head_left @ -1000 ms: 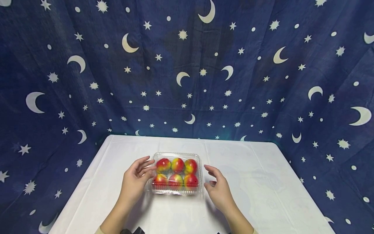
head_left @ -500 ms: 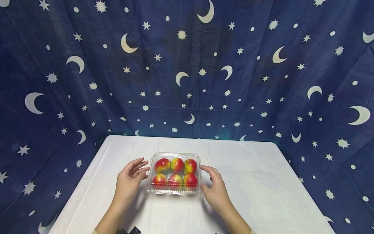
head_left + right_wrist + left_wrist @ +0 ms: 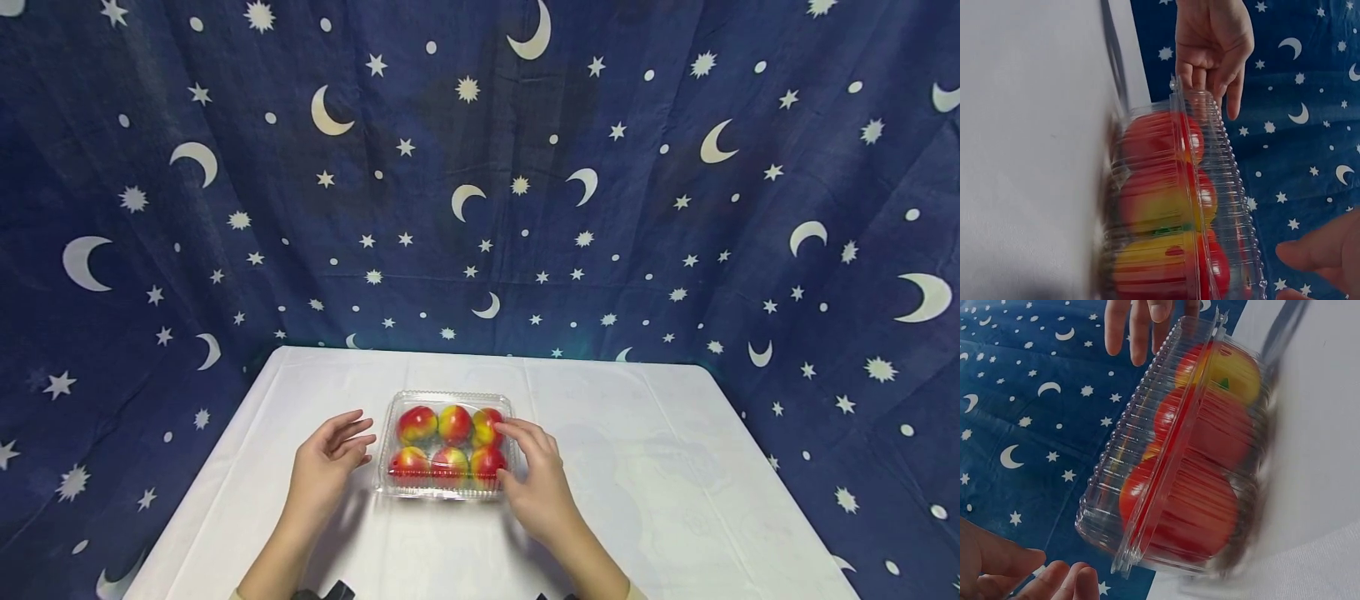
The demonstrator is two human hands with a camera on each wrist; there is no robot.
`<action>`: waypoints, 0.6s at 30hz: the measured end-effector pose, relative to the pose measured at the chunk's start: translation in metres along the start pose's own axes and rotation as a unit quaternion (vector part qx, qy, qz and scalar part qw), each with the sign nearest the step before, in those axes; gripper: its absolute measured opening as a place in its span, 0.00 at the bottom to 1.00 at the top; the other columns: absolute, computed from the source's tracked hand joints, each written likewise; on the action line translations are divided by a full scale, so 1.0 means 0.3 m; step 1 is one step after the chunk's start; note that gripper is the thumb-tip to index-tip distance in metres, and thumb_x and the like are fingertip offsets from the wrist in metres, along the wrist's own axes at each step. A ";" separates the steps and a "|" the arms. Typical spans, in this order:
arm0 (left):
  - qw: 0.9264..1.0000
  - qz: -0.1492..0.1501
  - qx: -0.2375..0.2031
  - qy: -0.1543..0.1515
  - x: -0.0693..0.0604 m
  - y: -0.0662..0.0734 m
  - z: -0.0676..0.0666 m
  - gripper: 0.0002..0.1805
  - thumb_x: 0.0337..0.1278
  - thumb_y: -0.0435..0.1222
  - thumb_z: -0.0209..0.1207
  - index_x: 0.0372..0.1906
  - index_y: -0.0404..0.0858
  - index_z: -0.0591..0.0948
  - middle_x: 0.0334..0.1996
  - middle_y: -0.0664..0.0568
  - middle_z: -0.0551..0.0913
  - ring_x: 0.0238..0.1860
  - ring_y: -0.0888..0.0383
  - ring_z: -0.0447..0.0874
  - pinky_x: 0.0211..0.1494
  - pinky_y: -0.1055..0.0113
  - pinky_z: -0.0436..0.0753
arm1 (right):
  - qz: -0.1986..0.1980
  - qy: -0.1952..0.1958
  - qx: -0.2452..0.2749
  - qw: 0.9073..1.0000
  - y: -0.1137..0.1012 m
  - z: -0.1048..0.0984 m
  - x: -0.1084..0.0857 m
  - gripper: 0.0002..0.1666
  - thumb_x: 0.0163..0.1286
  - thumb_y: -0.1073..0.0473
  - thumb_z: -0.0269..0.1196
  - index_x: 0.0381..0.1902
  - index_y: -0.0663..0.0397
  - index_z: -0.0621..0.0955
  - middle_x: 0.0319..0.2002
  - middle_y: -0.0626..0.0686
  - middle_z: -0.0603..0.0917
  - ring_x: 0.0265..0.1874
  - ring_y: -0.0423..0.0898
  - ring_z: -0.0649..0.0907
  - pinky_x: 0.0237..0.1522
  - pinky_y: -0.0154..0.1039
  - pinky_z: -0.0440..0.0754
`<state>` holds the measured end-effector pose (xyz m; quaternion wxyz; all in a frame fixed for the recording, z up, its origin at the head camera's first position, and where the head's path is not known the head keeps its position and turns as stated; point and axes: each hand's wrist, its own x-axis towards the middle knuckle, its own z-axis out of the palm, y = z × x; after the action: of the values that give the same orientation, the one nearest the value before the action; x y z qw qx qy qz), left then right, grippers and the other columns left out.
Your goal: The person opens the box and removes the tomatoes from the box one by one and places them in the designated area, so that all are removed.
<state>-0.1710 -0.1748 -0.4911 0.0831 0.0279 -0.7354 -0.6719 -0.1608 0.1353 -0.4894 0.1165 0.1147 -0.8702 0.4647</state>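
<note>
A clear plastic clamshell box (image 3: 444,493) with its lid down sits on the white table. Several red-and-yellow fruits (image 3: 454,425) lie inside it in two rows. Off the box's left side hovers my left hand (image 3: 318,471), fingers loosely bent with nothing in them; the left wrist view shows its fingertips (image 3: 1038,557) apart from the plastic. My right hand (image 3: 542,487) is over the box's right edge, its fingers loosely bent. In the right wrist view its thumb and fingers (image 3: 1310,250) stand beside the lid, with a gap between them and the plastic.
The white cloth-covered table (image 3: 637,467) stretches around the box. Behind and beside the table hangs a blue curtain (image 3: 480,225) with moons and stars.
My left hand has drawn away leftward from the box. My right hand has moved left, from beside the box to over its right edge. The box stays almost in place.
</note>
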 end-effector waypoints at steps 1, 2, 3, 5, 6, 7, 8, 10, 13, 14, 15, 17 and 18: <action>1.000 -0.001 0.000 0.000 0.001 -0.001 -0.001 0.27 0.69 0.18 0.56 0.71 0.31 0.76 0.65 0.31 0.84 0.52 0.63 0.92 0.50 0.70 0.91 | -0.008 -0.003 -0.008 1.000 -0.002 0.002 0.000 0.43 0.57 0.77 0.73 0.69 0.45 0.81 0.74 0.51 0.76 0.75 0.58 0.70 0.74 0.69 0.69; 1.000 -0.001 0.000 0.000 0.001 -0.001 -0.002 0.27 0.69 0.18 0.56 0.71 0.31 0.76 0.64 0.32 0.84 0.52 0.63 0.92 0.50 0.70 0.91 | -0.016 -0.006 -0.018 1.000 -0.004 0.004 0.000 0.43 0.57 0.77 0.74 0.69 0.45 0.81 0.74 0.51 0.76 0.75 0.58 0.70 0.73 0.69 0.68; 1.000 -0.003 0.000 0.000 0.001 -0.001 -0.004 0.27 0.69 0.18 0.56 0.71 0.31 0.76 0.64 0.32 0.84 0.52 0.63 0.92 0.50 0.70 0.91 | -0.024 -0.009 -0.029 0.999 -0.006 0.006 0.000 0.43 0.57 0.76 0.74 0.69 0.45 0.81 0.75 0.51 0.76 0.75 0.58 0.69 0.71 0.68 0.66; 1.000 -0.007 0.003 0.000 0.002 -0.001 -0.006 0.27 0.69 0.19 0.57 0.71 0.31 0.76 0.65 0.32 0.84 0.51 0.64 0.92 0.50 0.70 0.91 | -0.036 -0.014 -0.047 0.998 -0.010 0.009 0.000 0.43 0.57 0.75 0.75 0.69 0.44 0.81 0.75 0.52 0.75 0.76 0.58 0.69 0.69 0.66 0.64; 1.000 -0.011 0.004 -0.001 0.002 -0.001 -0.008 0.27 0.70 0.19 0.57 0.71 0.31 0.76 0.65 0.32 0.84 0.51 0.65 0.92 0.50 0.70 0.90 | -0.042 -0.016 -0.053 0.998 -0.012 0.011 0.001 0.43 0.56 0.75 0.75 0.69 0.45 0.81 0.75 0.53 0.75 0.76 0.58 0.68 0.68 0.65 0.64; 1.000 -0.015 0.005 -0.003 0.003 -0.004 -0.010 0.27 0.70 0.19 0.57 0.72 0.31 0.76 0.66 0.31 0.83 0.51 0.66 0.92 0.50 0.70 0.90 | -0.048 -0.017 -0.059 0.997 -0.015 0.012 0.002 0.43 0.56 0.74 0.76 0.69 0.45 0.81 0.75 0.53 0.75 0.76 0.57 0.68 0.68 0.65 0.64; 1.000 -0.020 0.006 -0.006 0.003 -0.004 -0.011 0.27 0.70 0.19 0.57 0.72 0.31 0.76 0.66 0.31 0.83 0.50 0.66 0.91 0.51 0.71 0.90 | -0.053 -0.018 -0.064 0.996 -0.017 0.014 0.003 0.43 0.56 0.74 0.76 0.69 0.45 0.81 0.75 0.53 0.75 0.76 0.57 0.68 0.68 0.64 0.64; 0.999 -0.029 0.008 -0.011 0.006 -0.008 -0.014 0.28 0.70 0.20 0.57 0.73 0.31 0.75 0.68 0.30 0.82 0.51 0.67 0.91 0.51 0.70 0.90 | -0.063 -0.021 -0.072 0.995 -0.021 0.018 0.004 0.43 0.55 0.74 0.76 0.69 0.45 0.81 0.75 0.54 0.75 0.76 0.57 0.68 0.68 0.64 0.64; 0.999 -0.041 0.015 -0.016 0.007 -0.014 -0.015 0.28 0.70 0.20 0.58 0.73 0.31 0.75 0.68 0.30 0.81 0.51 0.66 0.91 0.51 0.71 0.90 | -0.073 -0.026 -0.079 0.994 -0.028 0.024 0.006 0.42 0.56 0.73 0.77 0.68 0.45 0.81 0.75 0.54 0.74 0.77 0.58 0.67 0.69 0.63 0.63; 0.999 -0.044 0.017 -0.015 0.008 -0.015 -0.016 0.28 0.70 0.20 0.58 0.73 0.32 0.75 0.68 0.30 0.81 0.52 0.64 0.92 0.51 0.71 0.90 | -0.078 -0.027 -0.082 0.993 -0.030 0.027 0.007 0.42 0.56 0.73 0.77 0.68 0.45 0.81 0.75 0.53 0.74 0.77 0.57 0.67 0.69 0.63 0.63; 0.999 -0.047 0.021 -0.015 0.008 -0.017 -0.015 0.28 0.70 0.20 0.58 0.73 0.32 0.75 0.68 0.31 0.81 0.53 0.63 0.92 0.51 0.71 0.90 | -0.083 -0.027 -0.085 0.993 -0.033 0.029 0.007 0.41 0.57 0.72 0.77 0.68 0.45 0.81 0.75 0.53 0.74 0.77 0.58 0.67 0.69 0.63 0.63; 0.998 -0.051 0.030 -0.014 0.008 -0.019 -0.014 0.28 0.70 0.20 0.57 0.73 0.32 0.75 0.68 0.31 0.82 0.55 0.57 0.92 0.51 0.72 0.90 | -0.093 -0.027 -0.089 0.991 -0.038 0.033 0.009 0.40 0.57 0.72 0.78 0.67 0.44 0.82 0.75 0.53 0.75 0.77 0.57 0.67 0.69 0.63 0.62; 0.998 -0.054 0.034 -0.014 0.009 -0.021 -0.013 0.28 0.70 0.20 0.57 0.73 0.32 0.75 0.68 0.31 0.82 0.57 0.54 0.92 0.50 0.72 0.90 | -0.099 -0.027 -0.091 0.991 -0.040 0.035 0.010 0.40 0.57 0.71 0.78 0.67 0.44 0.82 0.75 0.53 0.75 0.77 0.57 0.67 0.69 0.63 0.62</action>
<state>-0.1734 -0.1796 -0.4967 0.0355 0.0605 -0.7563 -0.6505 -0.1609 0.1197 -0.4848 0.1486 0.2013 -0.8963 0.3661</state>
